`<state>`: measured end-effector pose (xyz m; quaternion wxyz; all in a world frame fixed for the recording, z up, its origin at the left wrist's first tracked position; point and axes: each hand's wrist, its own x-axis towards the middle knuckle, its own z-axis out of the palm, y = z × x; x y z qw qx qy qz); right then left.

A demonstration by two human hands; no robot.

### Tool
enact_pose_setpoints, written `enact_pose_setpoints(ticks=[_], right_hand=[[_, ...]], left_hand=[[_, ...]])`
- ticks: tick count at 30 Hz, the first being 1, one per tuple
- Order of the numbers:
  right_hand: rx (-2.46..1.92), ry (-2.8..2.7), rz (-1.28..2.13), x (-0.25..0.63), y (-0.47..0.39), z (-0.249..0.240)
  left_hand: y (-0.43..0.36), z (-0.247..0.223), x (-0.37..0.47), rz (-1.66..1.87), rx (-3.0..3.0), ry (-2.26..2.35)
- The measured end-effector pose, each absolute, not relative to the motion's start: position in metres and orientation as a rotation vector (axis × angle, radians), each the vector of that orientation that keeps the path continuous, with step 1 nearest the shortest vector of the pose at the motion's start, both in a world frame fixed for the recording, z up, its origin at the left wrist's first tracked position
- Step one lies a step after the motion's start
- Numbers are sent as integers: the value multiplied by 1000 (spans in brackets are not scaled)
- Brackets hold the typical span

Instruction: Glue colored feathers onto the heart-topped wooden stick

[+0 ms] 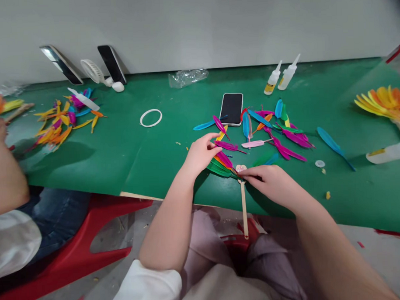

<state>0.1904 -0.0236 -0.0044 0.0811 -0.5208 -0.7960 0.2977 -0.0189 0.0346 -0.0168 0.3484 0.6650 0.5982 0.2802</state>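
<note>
A wooden stick (244,209) with a small rounded head lies over the front edge of the green table. Green, orange and magenta feathers (220,167) fan out to the left from its head, and a green-blue one points up to the right. My left hand (202,153) pinches a magenta feather (226,145) above the fan. The fingers of my right hand (266,180) are pressed together at the feather bases on the stick's head. Loose feathers in blue, magenta and pink (254,143) lie just beyond both hands.
A phone (231,108) lies behind the feathers. Two glue bottles (272,82) stand at the back right; another (388,153) lies at the right by a yellow-orange feather fan (387,103). A white ring (150,118) and a feather pile (59,124) are left, near another person's arm (5,174).
</note>
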Motion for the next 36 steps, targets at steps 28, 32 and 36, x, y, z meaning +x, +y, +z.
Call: enact_pose_setpoints(ticks=[28, 32, 36], right_hand=[[-1655, -2074, 731, 189, -21, -4], [-1678, -1936, 690, 189, -18, -4], [-1623, -1929, 713, 188, -17, -6]], left_hand=[[33, -18, -17, 726, 1765, 1533], [31, -15, -15, 800, 1770, 1519], [29, -8, -11, 905, 1784, 1517]])
